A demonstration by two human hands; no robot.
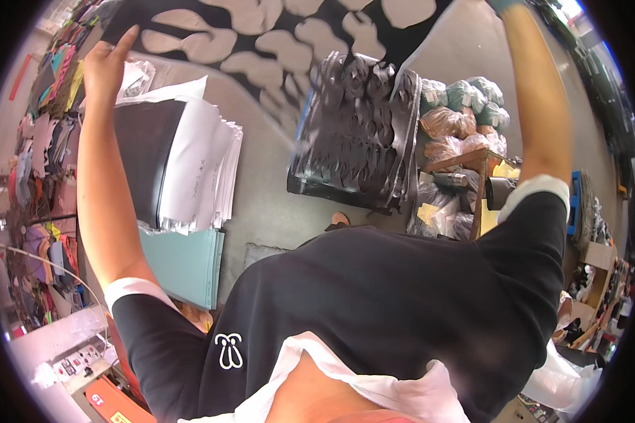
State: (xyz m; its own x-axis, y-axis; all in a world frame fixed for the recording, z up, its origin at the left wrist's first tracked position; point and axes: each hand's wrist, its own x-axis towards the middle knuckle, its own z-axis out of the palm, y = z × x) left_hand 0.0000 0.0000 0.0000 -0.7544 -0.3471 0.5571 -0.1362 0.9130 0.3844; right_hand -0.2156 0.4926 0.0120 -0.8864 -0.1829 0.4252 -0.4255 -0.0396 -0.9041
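The left hand [106,67] pinched the left edge of a black sheet [245,42] full of rounded holes, spread across the far side; the right hand [504,4] was mostly cut off at the far right, its grip impossible to tell; nearer lay a dark, wavy stack [360,134], with white sheets [197,162] to its left and bagged bundles [466,106] to its right

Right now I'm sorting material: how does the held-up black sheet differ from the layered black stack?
The black sheet is held up, spread wide; the black stack sits lower in view. Grey shows through the sheet's open holes; the stack's many layers look mostly dark. Both have curved cut shapes.
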